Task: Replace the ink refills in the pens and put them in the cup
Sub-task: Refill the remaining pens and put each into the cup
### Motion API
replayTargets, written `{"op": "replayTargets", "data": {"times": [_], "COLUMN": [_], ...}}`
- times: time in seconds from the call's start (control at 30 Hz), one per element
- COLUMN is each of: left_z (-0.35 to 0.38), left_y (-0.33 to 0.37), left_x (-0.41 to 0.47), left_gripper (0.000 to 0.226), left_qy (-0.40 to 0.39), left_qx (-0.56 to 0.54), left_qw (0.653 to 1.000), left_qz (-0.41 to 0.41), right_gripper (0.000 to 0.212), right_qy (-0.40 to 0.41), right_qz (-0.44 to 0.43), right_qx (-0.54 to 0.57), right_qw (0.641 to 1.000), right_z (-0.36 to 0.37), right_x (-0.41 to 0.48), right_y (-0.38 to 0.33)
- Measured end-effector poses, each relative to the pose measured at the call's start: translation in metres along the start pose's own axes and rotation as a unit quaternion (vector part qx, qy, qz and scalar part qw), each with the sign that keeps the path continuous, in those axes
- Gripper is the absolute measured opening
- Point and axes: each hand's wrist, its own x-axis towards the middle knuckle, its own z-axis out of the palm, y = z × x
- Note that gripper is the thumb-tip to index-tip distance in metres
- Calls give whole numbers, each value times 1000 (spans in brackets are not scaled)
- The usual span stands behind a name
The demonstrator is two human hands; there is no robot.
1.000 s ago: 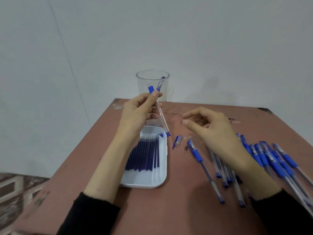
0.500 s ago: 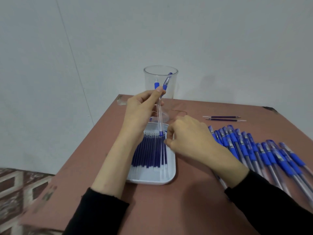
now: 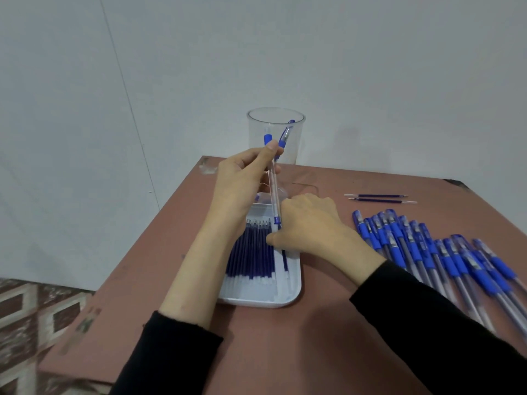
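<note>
Your left hand [image 3: 239,181] grips a clear pen barrel [image 3: 273,189] near its blue top, slanting it down over the white tray [image 3: 256,302] of blue refills [image 3: 251,252]. Your right hand [image 3: 310,223] curls down onto the tray's right side; its fingertips are hidden, so any hold is unclear. Behind stands the clear cup [image 3: 293,143] with one pen [image 3: 283,138]. Loose pens [image 3: 427,252] lie blurred on the tabletop [image 3: 285,352], cut off at the right
</note>
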Motion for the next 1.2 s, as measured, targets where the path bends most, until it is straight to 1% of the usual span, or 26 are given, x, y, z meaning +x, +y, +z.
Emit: {"op": "replayTargets", "data": {"times": [0.13, 0.23, 0.3, 0.37, 0.43, 0.47, 0.5, 0.57, 0.6, 0.63, 0.67, 0.73, 0.8, 0.83, 0.93, 1.03, 1.13, 1.2], "left_z": [-1, 0, -1, -3, -5, -6, -5, 1, 7, 14, 23, 40, 53, 58, 62, 60, 59, 59], "left_y": [1, 2, 2, 3, 3, 3, 3, 1, 0, -1, -2, -7, -12, -14, -20, -21, -19, -17], "left_x": [0, -1, 0, 1, 1, 1, 0, -3, -4, -6, -8, -8, -7, -7, -8, -9, -11, -12], "left_gripper": [22, 22, 22, 22, 24, 24, 24, 24, 23, 21, 19, 18, 21, 22, 19, 19, 18, 17], "left_qy": [2, 7, 14, 18, 15, 11, 3, -27, -50, -74, -97, -131, -148, -150, -144, -155, -159, -162], "left_qx": [-5, -3, -1, -9, -29, -39, -43, -28, -10, 18, 58, 168, 274, 301, 302, 295, 280, 277], "left_qw": [1000, 1000, 1000, 1000, 999, 999, 999, 999, 999, 997, 993, 973, 941, 930, 931, 933, 938, 938], "left_qz": [-2, -4, -8, -10, -6, -3, 1, 12, 19, 27, 40, 84, 133, 148, 148, 139, 133, 129], "right_gripper": [33, 36, 40, 38, 36, 34, 28, 20, 19, 18, 18, 22, 24, 23, 18, 16, 14, 15], "right_qy": [18, 28, 30, 50, 80, 93, 105, 121, 129, 137, 148, 178, 219, 239, 285, 325, 354, 366], "right_qz": [19, 40, 58, 75, 98, 108, 114, 128, 139, 153, 166, 180, 183, 180, 159, 127, 105, 100], "right_qx": [25, 74, 147, 249, 353, 410, 473, 602, 656, 694, 720, 753, 770, 778, 801, 819, 818, 814], "right_qw": [999, 996, 987, 964, 927, 901, 867, 779, 731, 690, 657, 607, 570, 552, 502, 455, 441, 439], "right_z": [2, 0, -4, -7, -10, -11, -13, -17, -20, -22, -23, -25, -24, -23, -14, -9, -9, -9], "right_x": [2, 0, -2, -4, -8, -11, -16, -25, -29, -32, -34, -38, -38, -38, -36, -34, -36, -36], "right_y": [0, 1, 5, 14, 26, 33, 41, 60, 69, 77, 85, 99, 111, 115, 123, 126, 127, 126]}}
